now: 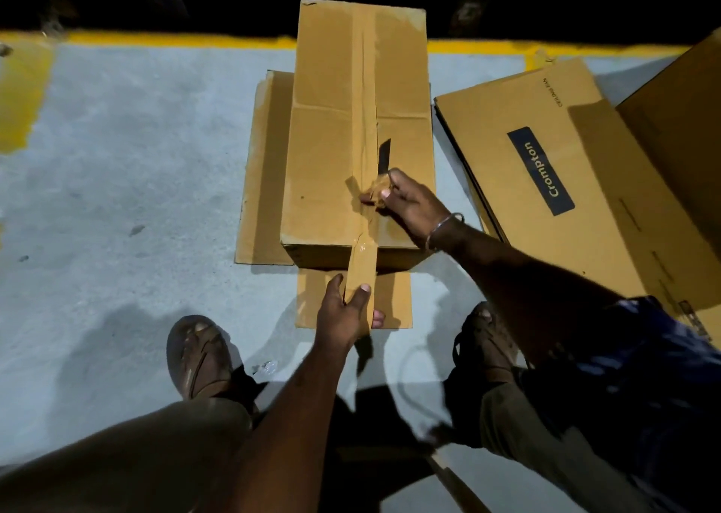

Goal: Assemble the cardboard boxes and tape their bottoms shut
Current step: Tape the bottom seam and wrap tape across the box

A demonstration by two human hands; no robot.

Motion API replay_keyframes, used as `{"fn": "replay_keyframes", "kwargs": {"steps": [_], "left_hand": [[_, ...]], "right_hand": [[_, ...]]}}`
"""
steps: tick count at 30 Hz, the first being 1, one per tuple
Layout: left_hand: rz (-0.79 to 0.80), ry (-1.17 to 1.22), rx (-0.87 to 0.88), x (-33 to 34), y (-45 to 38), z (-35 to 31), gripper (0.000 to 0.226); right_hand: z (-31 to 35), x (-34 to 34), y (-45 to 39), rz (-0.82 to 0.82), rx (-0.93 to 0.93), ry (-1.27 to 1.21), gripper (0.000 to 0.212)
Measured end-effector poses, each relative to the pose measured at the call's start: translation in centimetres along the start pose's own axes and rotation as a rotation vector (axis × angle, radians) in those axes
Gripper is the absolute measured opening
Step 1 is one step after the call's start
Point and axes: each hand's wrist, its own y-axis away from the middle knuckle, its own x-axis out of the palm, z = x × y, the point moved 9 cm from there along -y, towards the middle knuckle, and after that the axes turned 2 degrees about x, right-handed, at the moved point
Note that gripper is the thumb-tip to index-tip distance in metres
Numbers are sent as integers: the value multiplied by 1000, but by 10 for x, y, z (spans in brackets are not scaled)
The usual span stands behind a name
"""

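Cardboard box (331, 153) stands on the grey floor (117, 161), brown tape (364, 114) along its seam. Right hand (409, 204) pinches crumpled tape on top; left hand (343, 313) grips the hanging tape end (near side). Flattened boxes (565, 169) lie just beside.

Under both hands the box (331, 142) is plain tan with glossy brown tape (364, 122); right of them, a tan carton (585, 200) bears a navy label (540, 171) with pale lettering.
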Motion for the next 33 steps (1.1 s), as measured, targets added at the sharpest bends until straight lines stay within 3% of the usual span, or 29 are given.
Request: {"fn": "replay_keyframes", "kwargs": {"steps": [2,6,9,10,12,13,16,20,23,28,31,33], "left_hand": [[0,-18,1,-2,-4,3,31],[16,-50,15,-2,-9,8,25],[24,-43,27,-2,-9,9,22],[26,-41,30,-2,-9,9,22],[19,-37,39,-3,-9,8,20],[15,-36,47,-3,-10,7,18],[-5,-39,72,-4,-10,5,11],[-40,5,45,-5,-7,3,18],[-17,8,-5,-3,-5,1,22],[-20,11,-24,-5,1,-6,19],[-24,19,-28,-6,5,-6,16],[-27,38,-36,-7,6,-6,13]], "right_hand": [[2,-11,-28,-43,28,-91,11],[-3,-30,-84,-117,70,-122,35],[-5,-33,-113,-94,57,-78,17],[-9,-35,-118,-94,69,-65,22],[-20,-37,-117,-125,101,-53,56],[-30,-36,-115,-127,91,-29,63],[-13,-12,-60,-93,73,42,22],[6,22,27,14,-51,357,8],[15,36,71,57,-192,642,12],[33,31,104,-120,-332,1056,20],[16,36,99,-43,-213,1000,31],[3,36,97,-29,-123,768,31]]}}
